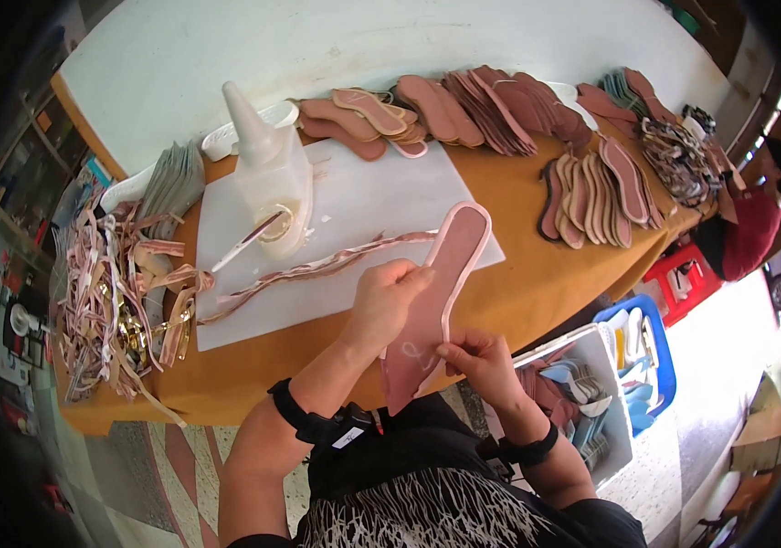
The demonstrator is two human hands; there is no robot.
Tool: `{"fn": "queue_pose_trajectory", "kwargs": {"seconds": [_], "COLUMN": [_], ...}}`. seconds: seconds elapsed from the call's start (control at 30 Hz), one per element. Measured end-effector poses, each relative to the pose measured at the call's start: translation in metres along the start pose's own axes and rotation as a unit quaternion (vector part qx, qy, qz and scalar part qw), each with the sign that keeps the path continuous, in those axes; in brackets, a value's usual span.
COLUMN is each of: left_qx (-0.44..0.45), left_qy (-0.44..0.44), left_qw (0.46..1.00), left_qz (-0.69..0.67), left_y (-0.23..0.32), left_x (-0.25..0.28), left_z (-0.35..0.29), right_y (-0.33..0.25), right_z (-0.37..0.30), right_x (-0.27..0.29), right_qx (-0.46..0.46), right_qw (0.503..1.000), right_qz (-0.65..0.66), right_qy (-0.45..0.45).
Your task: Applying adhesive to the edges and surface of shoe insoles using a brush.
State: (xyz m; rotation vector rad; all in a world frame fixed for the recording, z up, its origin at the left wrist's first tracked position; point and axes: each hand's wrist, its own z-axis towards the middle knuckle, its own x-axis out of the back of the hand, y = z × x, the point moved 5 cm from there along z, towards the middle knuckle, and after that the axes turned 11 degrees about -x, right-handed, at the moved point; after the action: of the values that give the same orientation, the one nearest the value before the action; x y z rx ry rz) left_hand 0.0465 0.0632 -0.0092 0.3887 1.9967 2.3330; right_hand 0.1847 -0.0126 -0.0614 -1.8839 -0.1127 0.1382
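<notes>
A reddish-pink shoe insole (pixel 450 265) with a pale trim along its edge is held up over the near table edge. My left hand (pixel 389 301) is closed on its left side at the middle, thumb on top. The fingers of my right hand (pixel 486 365) pinch its right edge lower down, where a loose flap of lining hangs. Beyond my hands a long strip of pink and white trim (pixel 317 268) lies across a white board (pixel 381 183). A white glue container (pixel 267 183) with a cone-shaped top stands on this board, a brush (pixel 246 243) resting across its opening.
Tangled straps (pixel 116 301) heap up at the table's left end, next to grey insoles (pixel 173 183). Stacked insoles (pixel 491 110) line the back, with more (pixel 601 192) at right. A white crate (pixel 614 429) and blue basket (pixel 669 365) stand right. A person (pixel 756 219) is at far right.
</notes>
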Motion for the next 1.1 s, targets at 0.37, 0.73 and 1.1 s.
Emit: {"fn": "queue_pose_trajectory", "kwargs": {"seconds": [0.37, 0.73, 1.1], "left_qx": [-0.052, -0.131, -0.202], "left_qy": [0.034, -0.056, -0.134], "left_qw": [0.998, 0.988, 0.953], "left_qz": [-0.025, 0.067, 0.181], "left_y": [-0.009, 0.009, 0.025], "left_x": [0.03, 0.035, 0.031], "left_z": [-0.006, -0.042, -0.082], "right_y": [0.009, -0.049, -0.038], "right_z": [0.011, 0.01, -0.025], "right_x": [-0.022, 0.013, 0.016], "right_qx": [-0.046, 0.104, 0.104], "right_qw": [0.997, 0.984, 0.994], "right_qz": [-0.03, 0.134, 0.024], "right_qy": [-0.048, 0.056, 0.034]}}
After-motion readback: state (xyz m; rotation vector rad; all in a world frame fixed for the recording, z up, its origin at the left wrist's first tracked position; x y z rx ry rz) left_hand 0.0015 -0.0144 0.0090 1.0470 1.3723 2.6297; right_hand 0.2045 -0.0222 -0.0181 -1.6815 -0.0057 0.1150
